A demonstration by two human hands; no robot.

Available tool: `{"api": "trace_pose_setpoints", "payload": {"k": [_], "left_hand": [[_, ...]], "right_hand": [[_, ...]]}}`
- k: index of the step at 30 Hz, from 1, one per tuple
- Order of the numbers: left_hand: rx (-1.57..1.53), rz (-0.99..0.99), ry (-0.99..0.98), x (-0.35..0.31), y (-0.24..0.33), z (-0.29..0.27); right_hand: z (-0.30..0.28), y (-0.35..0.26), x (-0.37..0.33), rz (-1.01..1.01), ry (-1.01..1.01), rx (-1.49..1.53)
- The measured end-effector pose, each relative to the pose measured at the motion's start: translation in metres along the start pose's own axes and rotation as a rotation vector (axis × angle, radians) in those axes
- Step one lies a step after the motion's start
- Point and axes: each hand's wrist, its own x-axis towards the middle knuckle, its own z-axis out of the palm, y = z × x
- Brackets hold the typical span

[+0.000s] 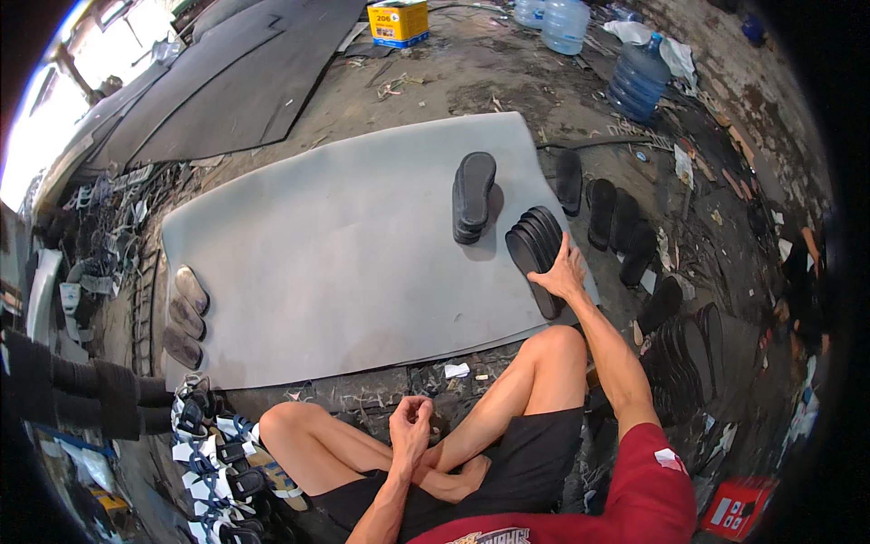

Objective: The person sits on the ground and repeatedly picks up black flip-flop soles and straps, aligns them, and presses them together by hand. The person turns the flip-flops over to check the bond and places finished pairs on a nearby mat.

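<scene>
At the right end of a grey foam sheet (344, 245), a fanned stack of black shoe soles (535, 238) leans over. My right hand (564, 272) grips it, thumb on the near face and fingers round the right side. Just beyond and to the left stands another pile of black soles (475, 195), untouched. Over my crossed legs, my left hand (411, 426) is closed with its fingers curled together. Anything inside that hand is too small or hidden to make out.
Three worn soles (188, 317) lie along the sheet's left edge. Strapped sandals (213, 462) crowd beside my left knee. More dark soles (621, 222) are scattered on the right. Farther off are a yellow box (399, 22), blue water bottles (638, 77) and large dark sheets (227, 82).
</scene>
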Motion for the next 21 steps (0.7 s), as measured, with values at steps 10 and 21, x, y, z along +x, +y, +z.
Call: {"api": "trace_pose_setpoints", "payload": {"k": [10, 21], "left_hand": [[0.031, 0.040, -0.055, 0.007, -0.017, 0.002], [0.021, 0.046, -0.006, 0.004, -0.009, 0.005]], "right_hand": [[-0.011, 0.007, 0.005, -0.082, 0.188, 0.417], [-0.008, 0.047, -0.045, -0.465, 0.310, 0.840]]}}
